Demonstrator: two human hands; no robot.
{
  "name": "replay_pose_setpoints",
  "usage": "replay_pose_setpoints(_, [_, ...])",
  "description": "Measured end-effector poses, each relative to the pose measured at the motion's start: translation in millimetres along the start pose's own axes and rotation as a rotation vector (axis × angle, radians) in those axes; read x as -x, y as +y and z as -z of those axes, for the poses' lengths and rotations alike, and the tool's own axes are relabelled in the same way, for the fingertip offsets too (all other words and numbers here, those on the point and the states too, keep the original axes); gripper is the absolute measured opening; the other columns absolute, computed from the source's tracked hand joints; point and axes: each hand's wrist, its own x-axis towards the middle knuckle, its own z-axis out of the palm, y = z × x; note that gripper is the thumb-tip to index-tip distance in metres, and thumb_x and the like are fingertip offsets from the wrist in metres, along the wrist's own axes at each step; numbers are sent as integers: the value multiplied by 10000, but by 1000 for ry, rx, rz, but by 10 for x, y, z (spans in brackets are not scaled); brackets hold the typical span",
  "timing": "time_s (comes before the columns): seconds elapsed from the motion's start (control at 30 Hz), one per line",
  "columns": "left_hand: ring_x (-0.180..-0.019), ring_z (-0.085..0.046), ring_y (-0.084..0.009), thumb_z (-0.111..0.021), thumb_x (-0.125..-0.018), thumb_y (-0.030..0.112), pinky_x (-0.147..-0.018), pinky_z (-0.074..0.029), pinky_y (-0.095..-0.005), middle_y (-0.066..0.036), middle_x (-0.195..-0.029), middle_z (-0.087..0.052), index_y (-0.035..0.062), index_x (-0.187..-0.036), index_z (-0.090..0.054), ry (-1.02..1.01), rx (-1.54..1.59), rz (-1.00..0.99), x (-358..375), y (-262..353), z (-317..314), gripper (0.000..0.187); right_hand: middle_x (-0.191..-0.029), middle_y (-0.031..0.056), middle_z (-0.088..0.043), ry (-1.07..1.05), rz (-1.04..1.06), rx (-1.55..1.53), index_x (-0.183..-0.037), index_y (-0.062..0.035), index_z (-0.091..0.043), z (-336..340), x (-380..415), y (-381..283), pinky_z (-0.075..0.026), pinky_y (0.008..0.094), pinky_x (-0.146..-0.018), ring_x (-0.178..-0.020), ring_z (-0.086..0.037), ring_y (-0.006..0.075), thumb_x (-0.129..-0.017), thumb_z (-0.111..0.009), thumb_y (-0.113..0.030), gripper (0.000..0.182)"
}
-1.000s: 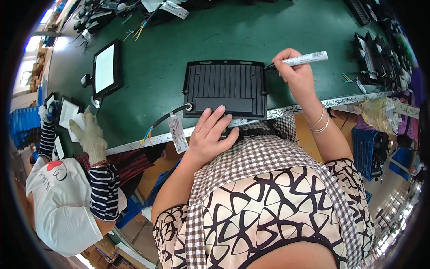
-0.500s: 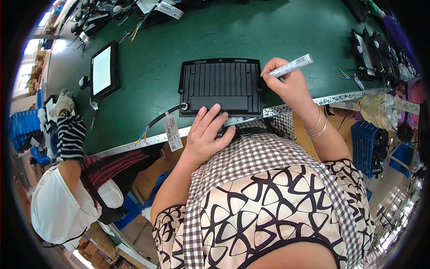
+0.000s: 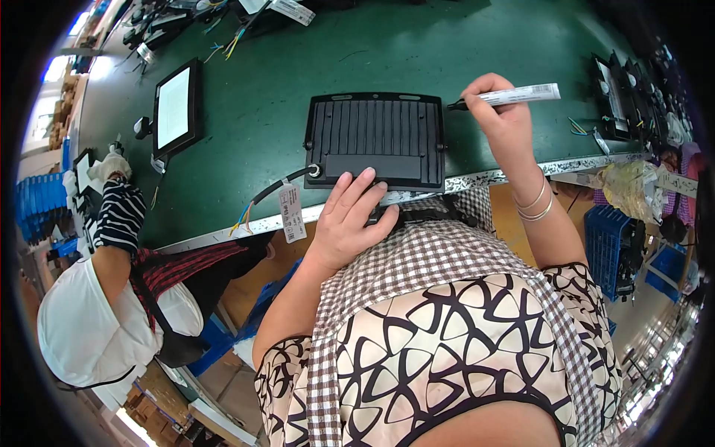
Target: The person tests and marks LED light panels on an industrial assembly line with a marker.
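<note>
A black LED floodlight (image 3: 376, 138) lies with its ribbed back upward at the near edge of the green bench. Its cable (image 3: 277, 188) leaves the lower left corner, with loose coloured wire ends and a printed white tag (image 3: 292, 214). My left hand (image 3: 351, 216) rests on the near edge of the housing, fingers stretched out and thumb apart beside the dark bracket. To the right of the light, my right hand (image 3: 503, 115) grips a white marker pen (image 3: 525, 94). The pen's black tip points left, apart from the housing's right side.
Another floodlight (image 3: 175, 108) stands at the left, its pale panel showing. More lights (image 3: 618, 93) are lined up at the right, and wired parts (image 3: 167, 26) are heaped at the far left. A co-worker's striped sleeve and gloved hand (image 3: 112, 167) are at the left edge.
My right hand has moved right with the marker pen, away from the floodlight's side, and the pen lies more level. My left hand stays on the housing. The co-worker's arm has shifted slightly.
</note>
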Motion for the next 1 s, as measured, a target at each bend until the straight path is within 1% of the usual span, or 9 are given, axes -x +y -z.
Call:
replay_pose_setpoints(0.1, [-1180, -503, -302, -679, -687, 100, -1029, -377, -467, -86, -1117, -577, 197, -914, -644, 7, 4, -6, -8, -6, -2, 249, -689, -60, -482, 24, -11, -39, -786, -31, -579, 8, 66, 5, -310, 188, -549, -630, -387, 15, -806, -597, -51, 34])
replay_pose_setpoints(0.23, [-1174, -507, -300, -692, -676, 109, -1022, -388, -459, -100, -1118, -567, 204, -901, -651, 72, 27, 13, 19, -1, -44, 248, -705, -63, -485, 26, -30, 18, -807, -30, -582, 28, 141, 76, -300, 180, -549, -634, -383, 6, -822, -583, -40, 18])
replay_pose_setpoints(0.47, [-1183, -499, -294, -699, -664, 114, -1025, -386, -448, -91, -1107, -564, 204, -878, -655, 49, 13, 20, 10, 11, -24, 236, -723, -61, -494, 70, -59, -61, -841, -32, -574, 73, 211, 144, -281, 168, -531, -621, -367, -3, -843, -579, -44, 13])
replay_pose_setpoints(0.63, [-1153, -521, -298, -690, -668, 111, -1002, -402, -473, -91, -1079, -574, 187, -868, -658, 54, 15, -3, -52, -7, 22, 216, -724, -61, -497, 100, -31, -103, -851, -31, -572, 84, 237, 152, -291, 166, -543, -631, -378, 0, -855, -575, -46, 16])
replay_pose_setpoints(0.77, [-1132, -531, -295, -683, -671, 103, -989, -412, -462, -87, -1057, -584, 183, -860, -651, 50, -16, -25, -97, -22, 57, 207, -728, -57, -495, 119, -13, -104, -845, -36, -572, 125, 253, 207, -311, 174, -557, -644, -392, 8, -856, -586, -49, 22])
replay_pose_setpoints(0.87, [-1110, -544, -293, -692, -666, 109, -979, -422, -459, -86, -1030, -592, 171, -835, -637, 55, -27, -66, -176, -57, 100, 188, -727, -56, -485, 165, -18, 32, -835, -49, -574, 187, 280, 263, -324, 185, -563, -648, -395, 18, -855, -599, -66, 36])
replay_pose_setpoints(0.93, [-1027, -591, -306, -711, -646, 99, -913, -474, -461, -102, -988, -604, 147, -829, -625, 113, 44, -83, -397, -176, 293, 208, -718, -63, -469, 205, -34, 11, -830, -73, -579, 236, 268, 420, -311, 184, -550, -639, -389, 22, -858, -604, -91, 42])
replay_pose_setpoints(0.97, [-1012, -598, -316, -726, -634, 96, -893, -483, -462, -107, -981, -606, 127, -843, -622, 124, 82, -52, -496, -272, 414, 236, -711, -70, -455, 234, -82, -37, -832, -79, -579, 234, 283, 446, -291, 181, -531, -625, -377, 19, -858, -603, -89, 37])
replay_pose_setpoints(1.0, [-998, -604, -326, -740, -621, 92, -872, -491, -464, -112, -975, -608, 108, -858, -620, 136, 124, -17, -595, -377, 538, 266, -706, -73, -445, 246, -81, 0, -835, -83, -578, 265, 296, 513, -279, 181, -518, -617, -368, 16, -860, -600, -84, 33])
